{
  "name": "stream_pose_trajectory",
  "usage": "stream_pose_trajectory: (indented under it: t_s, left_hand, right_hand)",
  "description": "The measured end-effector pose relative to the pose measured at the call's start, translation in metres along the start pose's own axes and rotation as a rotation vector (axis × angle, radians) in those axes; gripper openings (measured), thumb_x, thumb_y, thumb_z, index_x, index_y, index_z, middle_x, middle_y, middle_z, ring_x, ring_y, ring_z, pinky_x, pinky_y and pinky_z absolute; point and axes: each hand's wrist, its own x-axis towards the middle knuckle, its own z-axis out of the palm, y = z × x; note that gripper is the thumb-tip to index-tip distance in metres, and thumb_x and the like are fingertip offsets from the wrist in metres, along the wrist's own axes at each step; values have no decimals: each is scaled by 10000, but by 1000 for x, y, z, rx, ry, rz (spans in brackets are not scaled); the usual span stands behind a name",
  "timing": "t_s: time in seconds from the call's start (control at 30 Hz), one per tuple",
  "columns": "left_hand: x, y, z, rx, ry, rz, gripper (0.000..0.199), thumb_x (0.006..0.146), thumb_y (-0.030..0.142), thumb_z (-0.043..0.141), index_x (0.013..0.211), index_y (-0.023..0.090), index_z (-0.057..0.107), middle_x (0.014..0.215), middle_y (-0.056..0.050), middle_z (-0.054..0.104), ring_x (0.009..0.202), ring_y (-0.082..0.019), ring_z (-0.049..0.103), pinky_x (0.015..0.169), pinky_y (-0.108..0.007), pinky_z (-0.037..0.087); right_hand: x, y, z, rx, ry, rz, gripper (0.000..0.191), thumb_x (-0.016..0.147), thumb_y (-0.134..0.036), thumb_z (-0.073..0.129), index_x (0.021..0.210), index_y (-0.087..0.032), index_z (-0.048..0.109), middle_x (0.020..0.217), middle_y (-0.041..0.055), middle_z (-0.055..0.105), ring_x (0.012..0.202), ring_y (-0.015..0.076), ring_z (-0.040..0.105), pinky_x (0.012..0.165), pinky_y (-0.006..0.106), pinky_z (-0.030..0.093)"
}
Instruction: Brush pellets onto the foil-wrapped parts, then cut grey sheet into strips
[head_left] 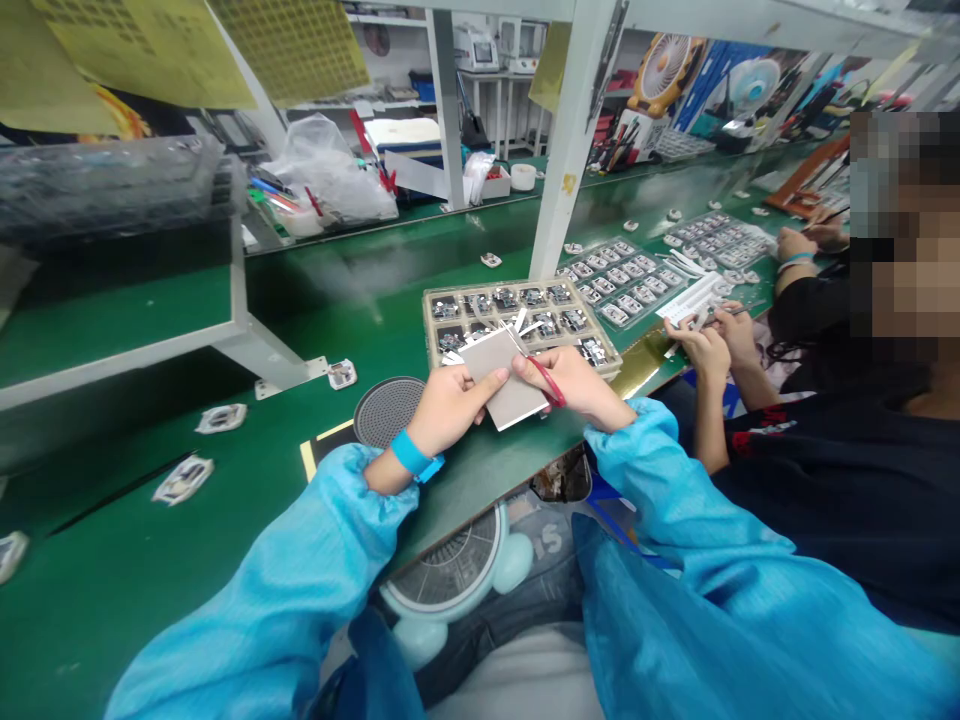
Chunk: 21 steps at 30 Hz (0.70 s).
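Note:
My left hand point(450, 405) grips a flat grey rectangular sheet point(501, 372) by its left side, thumb on top. White strips stick out along its far edge. My right hand point(574, 380) is closed around a slim red-handled tool point(553, 388) with thin metal tips, which looks like tweezers. Its thumb rests at the sheet's right edge, and the tips lie over the sheet's upper right corner. Just beyond both hands is a clear compartment tray point(431, 325) of small metal-and-black parts, partly covered by the sheet.
A round grey perforated disc point(388, 410) lies left of my hands. Small white parts point(221, 418) and a thin black stick point(120, 492) are scattered leftward. A white post point(559, 190) rises behind the tray. At right, a co-worker's hands point(709, 345) work near more part trays point(622, 280).

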Motion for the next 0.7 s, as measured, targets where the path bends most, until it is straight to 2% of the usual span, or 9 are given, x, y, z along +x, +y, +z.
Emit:
stream_pose_trajectory:
  t_s: [0.2, 0.37, 0.43, 0.57, 0.7]
  left_hand:
    - [2, -3, -1, -12, -46, -8, 524, 801, 633, 705, 696, 122, 653, 525, -15, 579, 413, -86, 450, 403, -201, 282]
    - [1, -2, 0, -28, -38, -10, 518, 799, 625, 715, 700, 120, 659, 535, -15, 588, 412, -79, 449, 404, -198, 288]
    - [3, -5, -2, -24, -25, -1, 503, 822, 611, 700, 718, 120, 667, 539, -19, 591, 412, -82, 449, 402, -204, 291]
    - [3, -7, -10, -59, 46, 13, 479, 825, 587, 711, 701, 131, 634, 510, -8, 559, 406, -87, 444, 392, -209, 282]
    - [-1, -2, -14, -47, 112, 54, 474, 842, 571, 702, 685, 133, 612, 488, 5, 526, 406, -84, 446, 398, -199, 290]
  right_hand:
    - [7, 7, -2, -4, 3, -54, 621, 743, -742, 699, 614, -135, 668, 522, 6, 585, 459, 94, 479, 441, 217, 297]
    - [11, 4, -1, -47, 47, -66, 635, 741, -738, 706, 524, -150, 601, 456, -8, 530, 428, 91, 456, 435, 221, 283]
    - [9, -1, -4, -49, 25, -84, 647, 771, -740, 676, 507, -158, 575, 442, -5, 528, 420, 92, 465, 439, 221, 304]
    - [-13, -7, -16, -12, -53, -90, 616, 817, -740, 627, 646, -149, 665, 538, 23, 611, 480, 117, 556, 490, 226, 402]
    - [-49, 7, -17, -80, -69, -38, 573, 779, -703, 702, 793, -131, 725, 609, 30, 642, 546, 139, 574, 523, 241, 421]
